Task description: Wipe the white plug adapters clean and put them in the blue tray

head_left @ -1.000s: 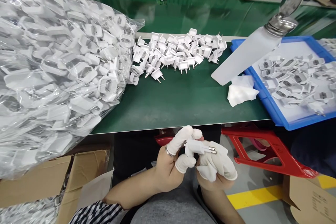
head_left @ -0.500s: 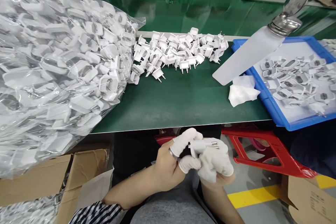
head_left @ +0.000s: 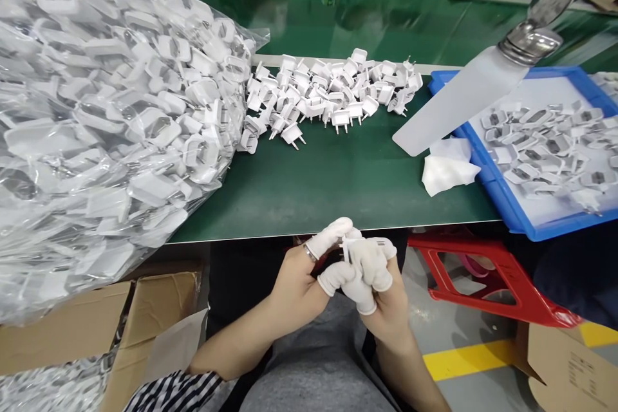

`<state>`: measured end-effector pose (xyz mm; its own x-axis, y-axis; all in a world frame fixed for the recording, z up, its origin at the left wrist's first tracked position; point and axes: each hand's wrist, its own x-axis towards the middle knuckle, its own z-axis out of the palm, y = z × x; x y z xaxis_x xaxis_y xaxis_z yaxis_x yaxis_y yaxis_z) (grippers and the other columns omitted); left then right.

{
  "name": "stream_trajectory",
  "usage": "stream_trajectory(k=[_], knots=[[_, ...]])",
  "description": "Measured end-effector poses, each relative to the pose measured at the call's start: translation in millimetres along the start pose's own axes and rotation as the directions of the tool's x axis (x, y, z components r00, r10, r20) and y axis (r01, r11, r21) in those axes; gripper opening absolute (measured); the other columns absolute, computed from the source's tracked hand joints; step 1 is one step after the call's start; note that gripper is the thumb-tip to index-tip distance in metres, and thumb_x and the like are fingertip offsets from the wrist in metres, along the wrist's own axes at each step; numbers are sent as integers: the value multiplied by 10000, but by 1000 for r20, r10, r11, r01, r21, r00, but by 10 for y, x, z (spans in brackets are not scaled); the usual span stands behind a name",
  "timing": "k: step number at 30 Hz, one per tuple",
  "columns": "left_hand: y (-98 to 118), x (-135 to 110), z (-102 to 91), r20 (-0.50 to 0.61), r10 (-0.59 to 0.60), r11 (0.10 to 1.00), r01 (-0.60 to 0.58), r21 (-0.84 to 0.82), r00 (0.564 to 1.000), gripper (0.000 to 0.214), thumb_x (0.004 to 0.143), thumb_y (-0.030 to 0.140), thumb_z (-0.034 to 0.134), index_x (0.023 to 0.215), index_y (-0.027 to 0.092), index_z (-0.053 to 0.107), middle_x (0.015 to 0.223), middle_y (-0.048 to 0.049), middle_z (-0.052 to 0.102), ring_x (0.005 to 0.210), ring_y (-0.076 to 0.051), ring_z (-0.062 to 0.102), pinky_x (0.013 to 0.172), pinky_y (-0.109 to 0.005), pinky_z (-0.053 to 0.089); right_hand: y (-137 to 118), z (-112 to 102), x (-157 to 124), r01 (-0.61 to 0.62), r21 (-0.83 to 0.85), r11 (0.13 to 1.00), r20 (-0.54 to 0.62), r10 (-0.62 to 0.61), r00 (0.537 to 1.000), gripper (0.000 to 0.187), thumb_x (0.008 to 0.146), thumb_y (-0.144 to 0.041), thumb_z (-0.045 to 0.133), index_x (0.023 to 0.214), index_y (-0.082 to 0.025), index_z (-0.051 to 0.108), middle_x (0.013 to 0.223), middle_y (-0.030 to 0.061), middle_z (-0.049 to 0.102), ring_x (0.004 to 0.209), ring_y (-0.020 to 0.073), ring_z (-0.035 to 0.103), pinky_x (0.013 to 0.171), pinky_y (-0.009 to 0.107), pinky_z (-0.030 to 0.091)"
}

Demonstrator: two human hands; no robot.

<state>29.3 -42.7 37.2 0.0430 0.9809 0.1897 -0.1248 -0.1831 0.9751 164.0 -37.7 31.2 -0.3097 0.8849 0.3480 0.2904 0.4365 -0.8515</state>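
Above my lap, just past the table's near edge, both hands meet at a small white two-pin plug housing (head_left: 346,246), mostly hidden by fingers. My left hand (head_left: 302,280), with white finger cots and a ring, pinches it from the left. White-covered fingers of my right hand (head_left: 386,290) close round its other side, with what looks like a white cloth (head_left: 361,291) bunched against it. Beyond them on the green table lies a heap of similar plug housings (head_left: 333,91).
A large clear bag (head_left: 120,109) of plug housings fills the left. At right are a white bottle (head_left: 461,100) with a metal flip lid, crumpled white cloth (head_left: 450,174) and a blue tray (head_left: 502,196) holding housings. Below stand a red stool (head_left: 506,277) and cardboard boxes (head_left: 154,309).
Both hands have moved slightly up and to the left, with the plug housing between them. My right fingers have closed further over it, and its pins show less.
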Motion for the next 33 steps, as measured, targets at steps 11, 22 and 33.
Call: stream_trajectory(k=[11,22,33], knots=[[-47,-19,-50,24,9,989,-5,-149,1000,438,787,166,554,1202,290,489,1122,-26,617,980,-172,596,855,-259,476,-26,-129,42,198,-119,973,92,-188,978,337,788,-99,452,1077,-263,506,992,71,518,910,188,556,745,270,492],[39,20,-27,-85,-218,896,165,-411,972,338,740,160,613,1056,283,609,1004,-11,672,913,-180,629,815,-271,510,46,-52,6,203,-98,974,95,-194,976,378,773,-82,471,1111,-251,478,1019,77,548,963,182,557,794,278,496],[15,126,-76,168,-360,624,371,-687,918,330,701,343,654,1008,225,637,957,-41,686,838,-214,649,732,-297,513,-36,-71,-37,93,147,985,48,-101,994,255,853,-220,412,1048,-312,548,908,57,567,775,178,580,618,296,508]])
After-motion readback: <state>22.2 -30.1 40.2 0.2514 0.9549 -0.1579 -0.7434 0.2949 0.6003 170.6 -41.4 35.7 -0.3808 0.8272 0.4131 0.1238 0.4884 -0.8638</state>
